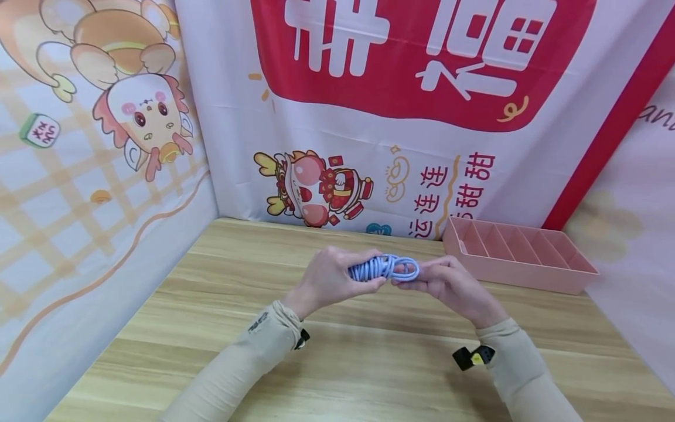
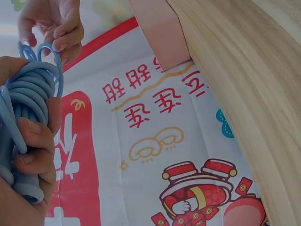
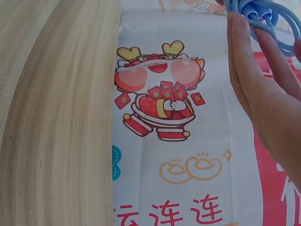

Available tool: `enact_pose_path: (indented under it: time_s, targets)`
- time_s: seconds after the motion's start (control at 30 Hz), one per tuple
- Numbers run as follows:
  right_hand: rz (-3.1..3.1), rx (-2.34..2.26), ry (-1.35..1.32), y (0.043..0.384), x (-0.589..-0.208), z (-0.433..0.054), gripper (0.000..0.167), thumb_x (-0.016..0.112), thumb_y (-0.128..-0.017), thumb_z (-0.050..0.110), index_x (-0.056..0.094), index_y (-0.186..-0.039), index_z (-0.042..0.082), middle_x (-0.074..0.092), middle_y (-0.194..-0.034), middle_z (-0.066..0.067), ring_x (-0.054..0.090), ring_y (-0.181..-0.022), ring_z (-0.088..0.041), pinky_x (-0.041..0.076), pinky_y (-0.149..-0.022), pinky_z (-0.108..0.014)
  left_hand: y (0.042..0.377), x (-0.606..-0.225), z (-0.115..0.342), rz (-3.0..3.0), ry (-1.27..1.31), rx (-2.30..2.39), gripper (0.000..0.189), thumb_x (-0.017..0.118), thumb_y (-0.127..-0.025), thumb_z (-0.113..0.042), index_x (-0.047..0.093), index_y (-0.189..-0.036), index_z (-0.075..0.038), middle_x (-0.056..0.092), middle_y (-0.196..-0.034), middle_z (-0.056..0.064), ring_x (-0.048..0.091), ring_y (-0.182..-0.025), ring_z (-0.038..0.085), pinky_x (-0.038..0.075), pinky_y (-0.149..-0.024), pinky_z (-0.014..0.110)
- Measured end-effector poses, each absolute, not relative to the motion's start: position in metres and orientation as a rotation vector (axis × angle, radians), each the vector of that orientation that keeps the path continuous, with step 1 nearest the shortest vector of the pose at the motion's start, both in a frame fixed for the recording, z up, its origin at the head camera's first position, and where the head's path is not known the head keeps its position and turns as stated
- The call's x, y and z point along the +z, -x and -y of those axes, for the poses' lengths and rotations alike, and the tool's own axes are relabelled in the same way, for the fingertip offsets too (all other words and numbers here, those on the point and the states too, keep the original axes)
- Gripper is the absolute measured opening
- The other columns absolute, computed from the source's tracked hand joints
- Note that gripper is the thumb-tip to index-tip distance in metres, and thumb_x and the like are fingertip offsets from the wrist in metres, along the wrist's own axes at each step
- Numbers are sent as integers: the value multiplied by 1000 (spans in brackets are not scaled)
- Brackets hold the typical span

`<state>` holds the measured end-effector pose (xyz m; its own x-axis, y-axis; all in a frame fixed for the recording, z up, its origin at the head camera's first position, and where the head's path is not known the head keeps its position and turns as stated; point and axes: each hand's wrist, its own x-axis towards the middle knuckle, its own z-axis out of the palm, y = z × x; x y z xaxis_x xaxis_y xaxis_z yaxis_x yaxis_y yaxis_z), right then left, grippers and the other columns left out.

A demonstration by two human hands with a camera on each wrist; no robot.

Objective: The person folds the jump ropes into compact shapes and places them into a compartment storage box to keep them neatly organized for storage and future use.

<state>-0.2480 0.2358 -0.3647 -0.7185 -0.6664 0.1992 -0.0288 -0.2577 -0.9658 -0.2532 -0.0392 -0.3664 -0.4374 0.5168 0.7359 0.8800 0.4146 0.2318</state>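
Observation:
A light blue cord (image 1: 371, 268), wound into a tight bundle with loose loops at one end, is held above the table. My left hand (image 1: 333, 275) grips the wound part, its fingers curled round the coils (image 2: 30, 94) in the left wrist view. A thick cord end (image 2: 28, 189) sticks out at the bottom there. At the looped end, my right hand (image 1: 448, 284) holds the loops (image 1: 408, 269) with its fingertips. The right wrist view shows the right hand (image 3: 268, 89) with long, fairly straight fingers against the loops, the thumb mostly out of frame.
A pink divided box (image 1: 527, 258) with several compartments stands at the table's back right. The wooden table (image 1: 369, 363) meets a printed cloth backdrop (image 1: 227, 146) at the rear. Printed cloth also covers the left side (image 1: 79, 234).

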Motion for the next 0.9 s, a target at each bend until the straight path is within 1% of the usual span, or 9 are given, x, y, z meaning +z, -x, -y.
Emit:
enact_pose_path:
  time_s: [0.07, 0.13, 0.2, 0.27, 0.37, 0.43, 0.6, 0.77, 0.9]
  targets:
    - [-1610, -2026, 821, 248, -364, -235, 40, 33, -106, 8, 58, -117, -20, 59, -126, -28, 57, -118, -36, 41, -102, -48, 253, -367, 39, 2103, 1181, -785, 43, 79, -82, -39, 72, -119, -17, 73, -87, -1, 57, -60, 1, 45, -54, 11]
    - [-1704, -2023, 753, 247, -364, -234, 39, 36, -106, 9, 60, -115, -20, 63, -119, -26, 62, -111, -32, 45, -99, -45, 252, -367, 38, 2103, 1190, -742, 44, 79, -83, -40, 72, -119, -17, 73, -85, -1, 55, -58, 1, 43, -52, 11]
    - [-1839, -1999, 684, 245, -363, -233, 33, 45, -103, 7, 62, -111, -20, 65, -114, -24, 64, -105, -28, 48, -96, -41, 251, -367, 38, 2106, 1198, -710, 44, 78, -83, -41, 72, -119, -16, 72, -83, 0, 54, -56, 1, 42, -51, 11]
    - [-2017, -1933, 630, 242, -362, -231, 25, 56, -97, 3, 65, -110, -17, 67, -112, -21, 65, -102, -26, 51, -92, -37, 251, -368, 37, 2113, 1204, -709, 45, 78, -83, -42, 72, -119, -16, 72, -83, 0, 53, -55, 1, 41, -50, 11]
    - [-2268, -1793, 622, 239, -361, -228, 21, 67, -91, 5, 71, -107, -9, 69, -106, -19, 65, -95, -26, 53, -87, -34, 250, -368, 37, 2120, 1207, -726, 45, 78, -83, -41, 72, -120, -16, 73, -85, 0, 54, -55, 1, 42, -50, 10]
    - [-2379, -1729, 629, 238, -360, -226, 20, 71, -90, 9, 73, -106, -3, 70, -103, -17, 65, -92, -28, 54, -84, -35, 250, -368, 37, 2122, 1206, -742, 44, 78, -83, -41, 72, -120, -16, 73, -86, 0, 54, -56, 0, 43, -52, 10]
    - [-2462, -1742, 624, 239, -362, -224, 21, 77, -86, 13, 75, -104, 3, 71, -102, -13, 65, -88, -30, 56, -79, -37, 250, -366, 39, 2128, 1198, -756, 45, 78, -83, -41, 72, -120, -16, 72, -84, -1, 55, -58, 1, 44, -55, 11]
    - [-2571, -1757, 636, 238, -363, -220, 26, 83, -81, 16, 75, -100, 1, 72, -95, -12, 66, -79, -28, 57, -71, -35, 251, -366, 39, 2141, 1196, -783, 45, 78, -83, -42, 73, -119, -17, 72, -84, -2, 55, -59, 0, 45, -56, 11]
    - [-2658, -1745, 671, 237, -363, -217, 23, 83, -80, 14, 74, -96, 0, 72, -88, -10, 67, -71, -27, 58, -66, -34, 253, -367, 39, 2160, 1201, -848, 43, 79, -82, -40, 73, -118, -18, 72, -85, -3, 56, -59, 0, 47, -55, 12]
